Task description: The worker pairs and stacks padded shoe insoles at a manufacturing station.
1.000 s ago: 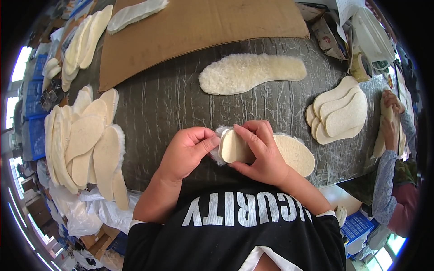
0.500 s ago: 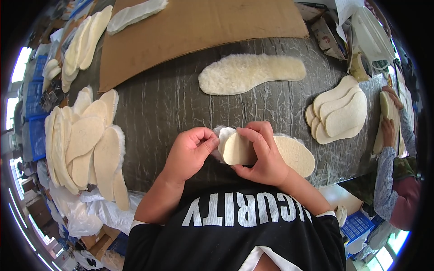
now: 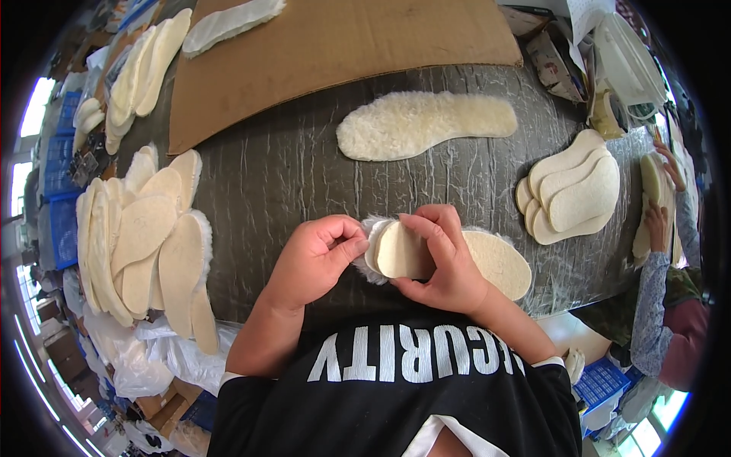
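Observation:
Close in front of my body lies a fleece insole (image 3: pixel 499 263), its smooth cream backing up and white wool showing along the rim. My right hand (image 3: pixel 449 270) holds a cream felt piece (image 3: pixel 400 251) with a rounded end, thumb and fingers gripping its edges over the insole's left end. At that same end, my left hand (image 3: pixel 324 255) pinches with thumb and forefinger at the woolly edge; the exact spot is hidden by the fingers. Farther off, another fleece insole (image 3: pixel 426 126) lies wool side up.
Piled insoles (image 3: pixel 145 236) lie at the left, and a fanned stack of felt insoles (image 3: pixel 582 190) at the right. A cardboard sheet (image 3: pixel 343 46) covers the far side of the dark table (image 3: pixel 266 183). At far right, a co-worker's hands (image 3: pixel 659 221) handle another pale piece.
The white layer lifted at the insole's left end has gone down, and more grey-white wool shows there. My hands stay nearly in place. The co-worker's upper hand has shifted.

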Demonstrator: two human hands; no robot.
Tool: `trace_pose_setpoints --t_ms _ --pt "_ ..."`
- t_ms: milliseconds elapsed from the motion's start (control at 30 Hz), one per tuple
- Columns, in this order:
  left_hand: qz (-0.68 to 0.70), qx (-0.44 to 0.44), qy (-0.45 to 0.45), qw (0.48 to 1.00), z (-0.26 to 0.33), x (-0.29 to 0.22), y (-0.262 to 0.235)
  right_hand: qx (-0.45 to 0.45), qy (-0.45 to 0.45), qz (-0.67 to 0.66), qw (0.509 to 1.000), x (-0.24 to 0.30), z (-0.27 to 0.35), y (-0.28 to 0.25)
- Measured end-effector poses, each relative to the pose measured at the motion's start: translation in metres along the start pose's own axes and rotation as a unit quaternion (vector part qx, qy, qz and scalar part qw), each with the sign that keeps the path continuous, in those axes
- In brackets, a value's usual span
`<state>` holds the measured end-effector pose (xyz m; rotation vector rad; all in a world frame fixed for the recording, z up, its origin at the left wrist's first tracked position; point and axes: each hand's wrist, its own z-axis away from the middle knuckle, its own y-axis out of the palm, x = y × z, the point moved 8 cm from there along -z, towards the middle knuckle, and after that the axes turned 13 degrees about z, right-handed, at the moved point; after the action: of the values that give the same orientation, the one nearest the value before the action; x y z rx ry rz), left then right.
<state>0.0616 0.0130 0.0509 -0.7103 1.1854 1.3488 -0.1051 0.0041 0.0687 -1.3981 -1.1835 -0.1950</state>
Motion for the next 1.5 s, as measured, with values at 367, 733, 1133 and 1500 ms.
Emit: trace_pose_setpoints --t_ms 367,733,1133,1500 --pt "0.018 0.006 -0.008 1.0 -0.001 0.003 0.005 0.015 -0.002 0.001 1.0 0.001 0.001 0.002" --pt "0.004 0.0 -0.018 1.0 0.0 0.001 0.007 0.008 -0.006 0.004 1.0 0.003 0.0 0.002" --pt "0.168 -0.011 -0.018 0.985 0.006 0.003 0.016 -0.008 -0.045 0.06 0.997 0.012 0.004 0.002" --pt "-0.056 -0.045 -0.038 0.997 0.013 0.013 -0.005 -0.005 0.013 0.174 0.985 0.005 0.0 -0.026"
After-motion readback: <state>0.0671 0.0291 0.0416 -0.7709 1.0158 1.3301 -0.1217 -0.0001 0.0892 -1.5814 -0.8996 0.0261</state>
